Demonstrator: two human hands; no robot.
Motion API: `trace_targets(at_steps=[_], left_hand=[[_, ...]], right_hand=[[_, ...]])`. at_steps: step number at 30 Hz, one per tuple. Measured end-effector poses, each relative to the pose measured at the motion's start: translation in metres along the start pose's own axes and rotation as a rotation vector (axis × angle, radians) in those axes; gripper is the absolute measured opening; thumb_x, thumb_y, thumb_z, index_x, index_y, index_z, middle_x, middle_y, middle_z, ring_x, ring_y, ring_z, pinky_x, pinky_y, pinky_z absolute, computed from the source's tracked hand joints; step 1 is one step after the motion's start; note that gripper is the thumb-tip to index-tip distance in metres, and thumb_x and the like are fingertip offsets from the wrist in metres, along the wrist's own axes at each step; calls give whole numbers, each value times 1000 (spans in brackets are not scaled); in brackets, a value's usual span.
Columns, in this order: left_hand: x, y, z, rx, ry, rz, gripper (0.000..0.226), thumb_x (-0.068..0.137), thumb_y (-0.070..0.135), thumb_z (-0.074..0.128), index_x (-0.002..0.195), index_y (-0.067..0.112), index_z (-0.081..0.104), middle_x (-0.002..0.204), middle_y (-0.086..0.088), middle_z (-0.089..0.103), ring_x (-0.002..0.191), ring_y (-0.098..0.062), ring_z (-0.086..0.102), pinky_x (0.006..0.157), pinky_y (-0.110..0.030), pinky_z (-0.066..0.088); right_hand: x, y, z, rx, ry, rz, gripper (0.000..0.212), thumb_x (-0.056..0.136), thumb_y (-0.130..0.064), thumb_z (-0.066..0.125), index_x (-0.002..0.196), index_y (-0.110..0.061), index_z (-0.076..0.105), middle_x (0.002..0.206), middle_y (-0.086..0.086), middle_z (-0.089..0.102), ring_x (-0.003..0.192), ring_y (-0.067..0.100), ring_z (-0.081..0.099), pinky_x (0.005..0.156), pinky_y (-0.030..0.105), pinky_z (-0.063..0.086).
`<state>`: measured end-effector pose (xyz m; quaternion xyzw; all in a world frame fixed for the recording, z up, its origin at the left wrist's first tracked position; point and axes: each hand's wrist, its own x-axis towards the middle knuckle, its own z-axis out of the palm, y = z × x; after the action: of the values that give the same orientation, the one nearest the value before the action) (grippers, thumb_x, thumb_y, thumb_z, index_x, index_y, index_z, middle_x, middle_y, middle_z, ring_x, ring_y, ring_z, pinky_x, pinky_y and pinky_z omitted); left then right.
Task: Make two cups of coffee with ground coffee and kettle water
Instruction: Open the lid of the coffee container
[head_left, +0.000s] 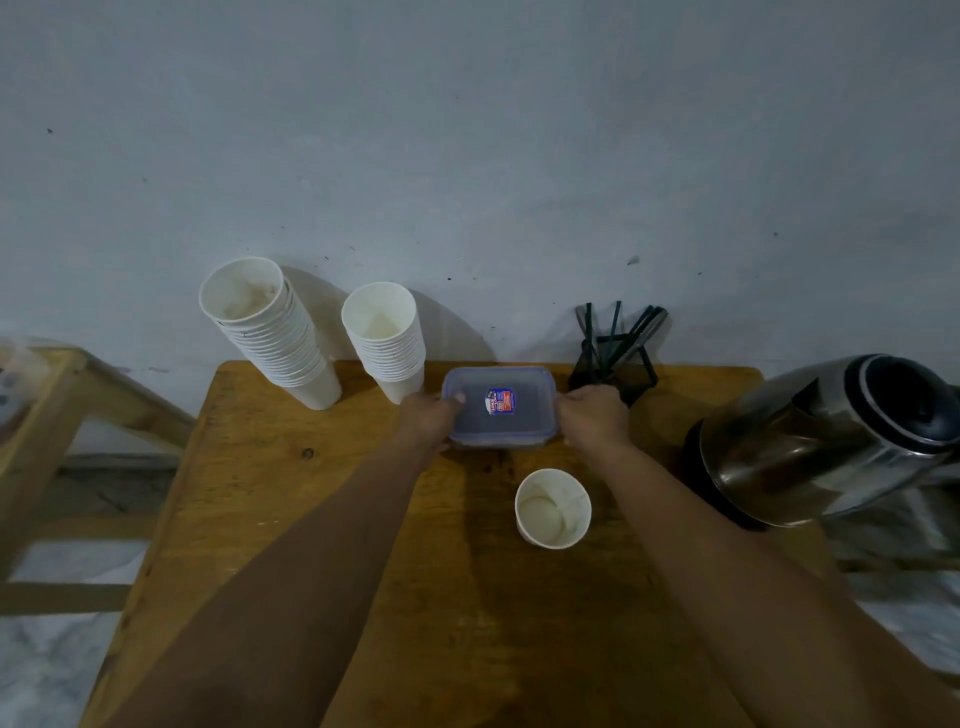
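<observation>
A clear plastic container (511, 384) with a blue-rimmed lid and a small label stands near the back of the wooden table (291, 519). My left hand (428, 418) grips its left side and my right hand (592, 415) grips its right side. A single white paper cup (552, 508) stands upright in front of the container, nothing visible inside it. A steel electric kettle (826, 441) with a black lid sits on its base at the table's right edge.
Two tall stacks of white paper cups (270, 332) (387, 343) lean by the wall at the back left. A black holder with dark stirrers (618, 348) stands behind my right hand. A wooden frame (62, 415) stands to the left of the table.
</observation>
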<state>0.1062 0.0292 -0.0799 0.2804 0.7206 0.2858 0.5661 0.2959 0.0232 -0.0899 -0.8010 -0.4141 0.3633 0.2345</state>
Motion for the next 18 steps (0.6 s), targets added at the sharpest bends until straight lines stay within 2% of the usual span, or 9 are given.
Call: trace_targets(at_steps=[2, 5, 7, 9, 11, 13, 16, 18], left_hand=[[1, -3, -2, -22, 1, -10, 45, 92, 19, 64, 130, 0, 48, 132, -15, 53, 115, -31, 54, 82, -38, 47], [2, -3, -3, -64, -5, -34, 44, 90, 17, 67, 127, 0, 49, 128, -14, 55, 108, -28, 55, 80, -36, 48], [3, -2, -3, -87, -15, -54, 47, 90, 17, 66, 130, 1, 47, 126, -13, 55, 104, -26, 54, 78, -35, 48], [3, -1, -4, -89, -37, -79, 45, 91, 17, 65, 130, 3, 48, 127, -14, 56, 102, -25, 54, 77, -34, 48], [2, 0, -5, -89, -60, -112, 42, 93, 17, 63, 129, 4, 48, 128, -15, 56, 100, -25, 54, 69, -33, 48], [2, 0, -6, -101, -89, -131, 41, 94, 17, 61, 131, 5, 47, 127, -15, 55, 99, -25, 52, 65, -31, 47], [2, 0, -2, -108, -85, -100, 29, 97, 15, 56, 124, 10, 46, 113, -7, 50, 101, -23, 48, 79, -34, 45], [-1, 0, -2, -104, -76, -69, 31, 97, 16, 55, 127, 14, 45, 111, -4, 47, 101, -22, 48, 80, -35, 46]], right_hand=[[0, 0, 3, 6, -32, 41, 21, 92, -21, 58, 82, -6, 69, 80, 10, 68, 73, 28, 69, 71, 42, 62], [1, 1, 9, 38, -99, 121, 19, 94, -20, 55, 95, -5, 66, 89, 10, 64, 79, 29, 66, 77, 48, 61], [0, 2, 12, 105, -173, 182, 18, 97, -19, 52, 107, -7, 62, 99, 11, 62, 85, 26, 62, 80, 45, 61], [0, 1, 11, 232, -231, 271, 25, 99, -18, 51, 121, -8, 55, 115, 12, 59, 96, 25, 58, 78, 37, 56], [1, 2, 9, 360, -295, 352, 31, 99, -18, 51, 128, -10, 47, 122, 13, 56, 103, 25, 54, 74, 35, 49], [4, 5, 6, 414, -352, 393, 35, 98, -19, 55, 130, -9, 46, 120, 13, 59, 99, 24, 54, 69, 34, 46], [6, 12, 4, 433, -396, 414, 41, 97, -19, 59, 135, -10, 46, 100, 9, 62, 80, 18, 53, 59, 33, 42], [6, 17, 5, 453, -391, 411, 43, 96, -18, 59, 136, -8, 45, 96, 9, 63, 75, 17, 53, 56, 33, 41]])
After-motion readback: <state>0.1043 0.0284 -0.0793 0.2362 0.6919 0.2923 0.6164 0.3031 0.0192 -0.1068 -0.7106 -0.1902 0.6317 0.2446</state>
